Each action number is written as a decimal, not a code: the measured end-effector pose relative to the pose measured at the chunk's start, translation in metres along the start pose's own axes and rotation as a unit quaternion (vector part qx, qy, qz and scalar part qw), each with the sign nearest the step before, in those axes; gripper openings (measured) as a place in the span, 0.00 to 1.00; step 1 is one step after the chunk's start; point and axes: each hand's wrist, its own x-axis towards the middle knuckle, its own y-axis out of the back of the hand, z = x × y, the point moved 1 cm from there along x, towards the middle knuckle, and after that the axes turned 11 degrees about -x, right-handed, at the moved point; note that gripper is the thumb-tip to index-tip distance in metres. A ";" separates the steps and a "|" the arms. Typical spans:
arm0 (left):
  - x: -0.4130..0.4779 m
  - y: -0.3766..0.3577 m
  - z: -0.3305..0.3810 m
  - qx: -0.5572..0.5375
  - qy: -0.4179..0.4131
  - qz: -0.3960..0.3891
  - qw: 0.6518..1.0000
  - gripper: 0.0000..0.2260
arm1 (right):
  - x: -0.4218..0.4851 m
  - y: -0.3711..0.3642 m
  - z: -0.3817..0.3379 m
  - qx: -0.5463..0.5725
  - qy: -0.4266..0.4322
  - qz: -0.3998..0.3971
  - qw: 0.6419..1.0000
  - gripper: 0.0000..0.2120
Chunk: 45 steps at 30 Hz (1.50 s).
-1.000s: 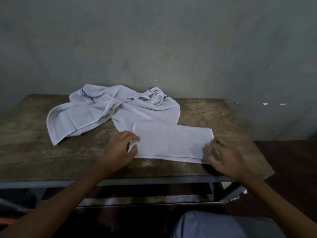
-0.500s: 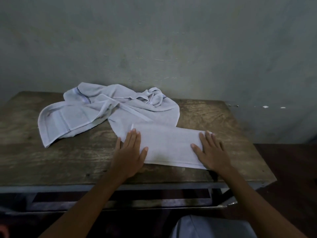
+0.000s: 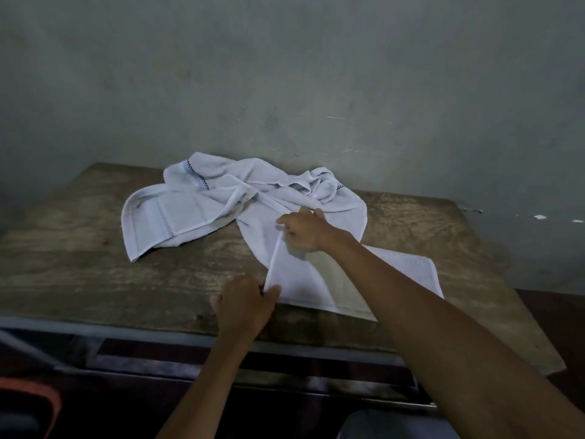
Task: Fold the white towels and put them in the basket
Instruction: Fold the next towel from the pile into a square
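Observation:
A folded white towel (image 3: 408,274) lies flat near the front of the wooden table (image 3: 79,264). My left hand (image 3: 245,304) pinches the near corner of its left edge. My right hand (image 3: 305,231) has crossed over the towel and pinches the far corner of that same edge, which is lifted a little off the table. Behind lies a crumpled heap of white towels (image 3: 190,210) with dark checked trim. No basket can be identified in this view.
A bare grey wall (image 3: 285,74) rises right behind the table. An orange-rimmed object (image 3: 34,403) shows at the lower left, below the table's front edge. Bare wood lies to the left and right of the towels.
Both hands lay flat on the folded towel's ends half a second ago. Now my right hand has reached across to the left edge, and both hands pinch that edge and lift it.

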 end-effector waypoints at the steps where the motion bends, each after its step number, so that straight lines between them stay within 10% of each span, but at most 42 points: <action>1: 0.003 0.000 0.001 0.005 0.008 -0.012 1.000 0.13 | 0.008 0.001 -0.003 -0.017 -0.001 -0.033 0.999 0.18; 18: 0.009 0.007 0.009 -0.153 0.013 -0.071 0.986 0.10 | -0.030 0.043 0.032 0.246 0.023 0.035 0.968 0.07; 26: -0.036 0.021 0.057 -0.367 -0.077 0.033 0.926 0.04 | -0.075 0.063 0.063 0.340 -0.031 0.085 0.936 0.06; 36: -0.066 -0.057 0.135 -0.179 -0.383 0.090 0.902 0.06 | -0.139 0.026 0.133 0.444 -0.177 0.144 0.866 0.06; 45: -0.074 -0.135 0.168 -0.031 -0.440 -0.014 0.897 0.06 | -0.161 -0.039 0.190 0.413 -0.281 0.162 0.851 0.05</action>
